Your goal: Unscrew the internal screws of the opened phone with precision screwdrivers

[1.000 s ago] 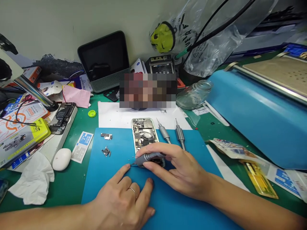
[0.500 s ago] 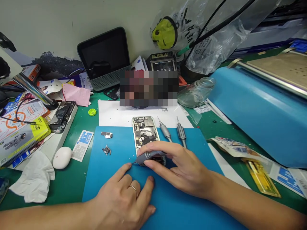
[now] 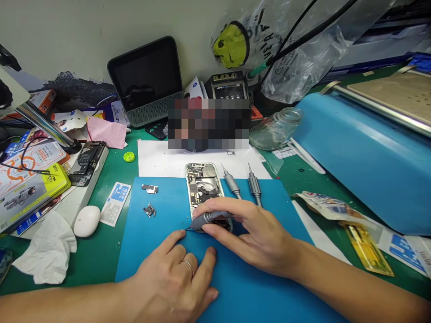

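From where I sit, my right hand [image 3: 249,229] has its fingers closed around a grey screwdriver [image 3: 202,220], held almost flat over the lower end of an opened phone [image 3: 205,186]. My left hand [image 3: 175,278] is loosely open, index finger extended to the driver's tip — I see nothing in its grasp and cannot tell whether something tiny sits under that fingertip. With tip and finger meeting beside the phone, I judge this to be fine work. The phone lies partly on a blue mat [image 3: 252,291], its top end over white paper [image 3: 155,159]. Just right of it rest 2 spare screwdrivers [image 3: 231,181]; well to its left, 2 small parts [image 3: 150,189] lie apart. All this sits on a green surface [image 3: 114,169].
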{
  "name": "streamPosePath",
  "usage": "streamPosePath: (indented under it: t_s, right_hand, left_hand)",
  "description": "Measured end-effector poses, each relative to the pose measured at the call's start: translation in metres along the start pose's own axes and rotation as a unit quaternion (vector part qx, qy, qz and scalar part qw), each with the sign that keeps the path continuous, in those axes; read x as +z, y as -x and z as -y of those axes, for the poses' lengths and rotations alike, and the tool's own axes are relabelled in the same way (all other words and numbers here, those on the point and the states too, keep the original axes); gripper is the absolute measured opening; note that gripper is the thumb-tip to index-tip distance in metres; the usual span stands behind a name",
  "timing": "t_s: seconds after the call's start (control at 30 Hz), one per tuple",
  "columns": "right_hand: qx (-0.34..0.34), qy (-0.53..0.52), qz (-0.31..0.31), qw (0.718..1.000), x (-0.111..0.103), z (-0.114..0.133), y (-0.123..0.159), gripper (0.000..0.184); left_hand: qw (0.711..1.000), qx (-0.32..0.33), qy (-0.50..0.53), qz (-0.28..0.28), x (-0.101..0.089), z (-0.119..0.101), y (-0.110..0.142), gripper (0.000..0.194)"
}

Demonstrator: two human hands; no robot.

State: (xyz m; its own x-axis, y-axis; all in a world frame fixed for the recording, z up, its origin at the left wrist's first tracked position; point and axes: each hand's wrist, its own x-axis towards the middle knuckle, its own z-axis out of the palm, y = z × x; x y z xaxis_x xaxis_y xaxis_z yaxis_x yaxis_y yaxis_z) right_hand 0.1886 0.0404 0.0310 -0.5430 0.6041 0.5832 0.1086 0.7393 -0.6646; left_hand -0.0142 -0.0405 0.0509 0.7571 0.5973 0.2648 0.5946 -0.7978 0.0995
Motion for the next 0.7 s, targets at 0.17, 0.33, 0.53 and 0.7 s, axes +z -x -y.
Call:
streamPosePath:
  t_s: [0.17, 0.33, 0.53, 0.7]
  right_hand:
    - [0.008, -0.003, -0.008, 1.0, -0.0027, 0.0004, 0.0004, 0.043]
    - [0.02, -0.014, -0.014, 1.0, -0.005, 0.0014, 0.0016, 0.042]
    - [0.043, 0.0, -0.008, 0.999, -0.0074, 0.0043, -0.0008, 0.033]
    - [0.062, 0.011, 0.0, 0.998, -0.0103, 0.0053, -0.0029, 0.025]
  left_hand:
    - [1.0, -0.004, 0.002, 0.003, 0.0, -0.0007, 0.0005, 0.046]
    - [1.0, -0.01, 0.006, 0.006, 0.0004, 0.0001, 0.0008, 0.045]
    - [1.0, -0.016, 0.009, 0.001, 0.0017, -0.0006, 0.0013, 0.045]
    - [1.0, -0.022, 0.011, 0.001, 0.0008, -0.0014, 0.0015, 0.045]
